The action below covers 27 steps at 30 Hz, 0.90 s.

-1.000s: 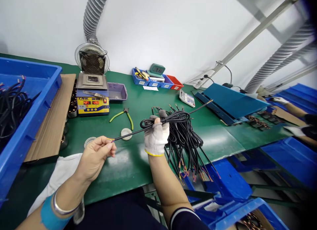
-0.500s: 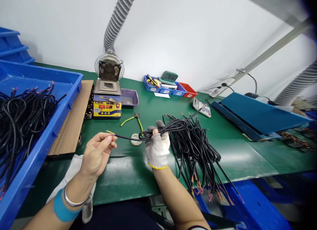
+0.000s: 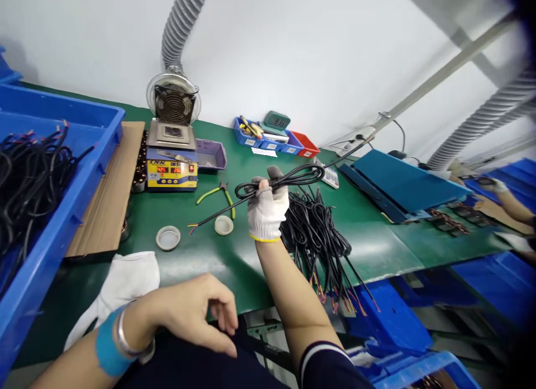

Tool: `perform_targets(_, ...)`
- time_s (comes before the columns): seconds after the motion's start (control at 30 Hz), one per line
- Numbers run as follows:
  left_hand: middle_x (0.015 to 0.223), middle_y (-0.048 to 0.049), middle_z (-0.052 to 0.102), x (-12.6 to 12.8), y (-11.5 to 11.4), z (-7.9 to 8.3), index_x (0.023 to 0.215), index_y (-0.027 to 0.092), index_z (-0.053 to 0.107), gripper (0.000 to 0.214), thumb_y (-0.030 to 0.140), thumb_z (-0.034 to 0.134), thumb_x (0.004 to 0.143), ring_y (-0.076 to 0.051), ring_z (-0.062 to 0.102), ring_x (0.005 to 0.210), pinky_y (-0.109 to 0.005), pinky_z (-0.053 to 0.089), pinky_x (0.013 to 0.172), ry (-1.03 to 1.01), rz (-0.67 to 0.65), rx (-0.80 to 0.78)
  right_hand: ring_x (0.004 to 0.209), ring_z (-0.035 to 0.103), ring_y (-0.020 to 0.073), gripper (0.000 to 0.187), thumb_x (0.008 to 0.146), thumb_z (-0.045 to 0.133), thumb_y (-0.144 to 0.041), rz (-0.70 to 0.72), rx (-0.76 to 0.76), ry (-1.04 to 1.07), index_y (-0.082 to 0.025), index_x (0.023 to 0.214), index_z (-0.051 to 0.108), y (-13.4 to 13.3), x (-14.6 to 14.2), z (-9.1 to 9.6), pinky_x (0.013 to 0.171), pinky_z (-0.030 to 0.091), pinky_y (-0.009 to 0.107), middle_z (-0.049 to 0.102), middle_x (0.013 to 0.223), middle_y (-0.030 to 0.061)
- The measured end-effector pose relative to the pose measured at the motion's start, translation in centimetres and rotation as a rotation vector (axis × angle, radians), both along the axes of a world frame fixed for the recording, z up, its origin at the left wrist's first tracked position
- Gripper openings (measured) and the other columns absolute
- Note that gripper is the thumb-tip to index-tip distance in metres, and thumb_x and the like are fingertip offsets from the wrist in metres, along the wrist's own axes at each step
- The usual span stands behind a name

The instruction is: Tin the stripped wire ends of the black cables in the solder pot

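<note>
My right hand (image 3: 268, 210), in a white glove with grey fingertips, is closed around a coiled black cable (image 3: 299, 176) above the green bench. One cable end with bare yellow, red and blue wires (image 3: 192, 227) points to the left; the other reaches up to the right. My left hand (image 3: 201, 311) is bare, with fingers loosely curled and apart, and hovers over the front bench edge holding nothing. Below and right of the gloved hand lies a pile of black cables (image 3: 320, 233). Green-handled cutters (image 3: 220, 196) and two small round dishes (image 3: 168, 238) lie beyond my left hand.
A blue tray of black cables (image 3: 37, 177) stands left, beside cardboard (image 3: 104, 193). A yellow-and-blue solder pot (image 3: 171, 171) sits behind. A white glove (image 3: 129, 277) lies near my left wrist. A teal panel (image 3: 410, 182) stands right. Another person's gloved hand (image 3: 496, 186) is far right.
My left hand has let go of the cable's wire end and dropped down toward the front edge. My right hand has lifted the coil slightly; the view has shifted right.
</note>
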<state>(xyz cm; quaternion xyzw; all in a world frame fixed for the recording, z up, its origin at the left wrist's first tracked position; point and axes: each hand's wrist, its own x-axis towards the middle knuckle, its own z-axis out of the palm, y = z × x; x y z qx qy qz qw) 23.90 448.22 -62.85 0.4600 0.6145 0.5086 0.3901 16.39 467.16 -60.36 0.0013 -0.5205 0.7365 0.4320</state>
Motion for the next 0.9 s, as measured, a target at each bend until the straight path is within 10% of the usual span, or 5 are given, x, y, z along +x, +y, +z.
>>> perform_targets(0.33,0.086,-0.0085,0.071,-0.1,1.0,-3.4,0.098,0.015,0.067,0.057,0.041,0.086,0.05,-0.018,0.063,0.068,-0.024,0.048,0.056,0.151,-0.037,-0.063,0.065,0.06,0.0102,0.044,0.073,0.064,-0.031,0.055,0.266,-0.008,-0.015,0.114,0.056,-4.9,-3.0,-2.4,0.064,0.05,0.025,0.065,0.077,0.0001)
perform_targets(0.9,0.086,-0.0099,0.072,0.0,1.0,-3.4,0.098,0.013,0.067,0.055,0.039,0.084,0.053,-0.02,0.064,0.068,-0.028,0.051,0.062,0.237,-0.038,-0.07,0.065,0.061,0.0117,0.038,0.071,0.067,-0.029,0.109,0.381,0.006,-0.016,0.106,0.06,-6.0,-2.2,-2.3,0.059,0.051,0.025,0.065,0.074,0.0002)
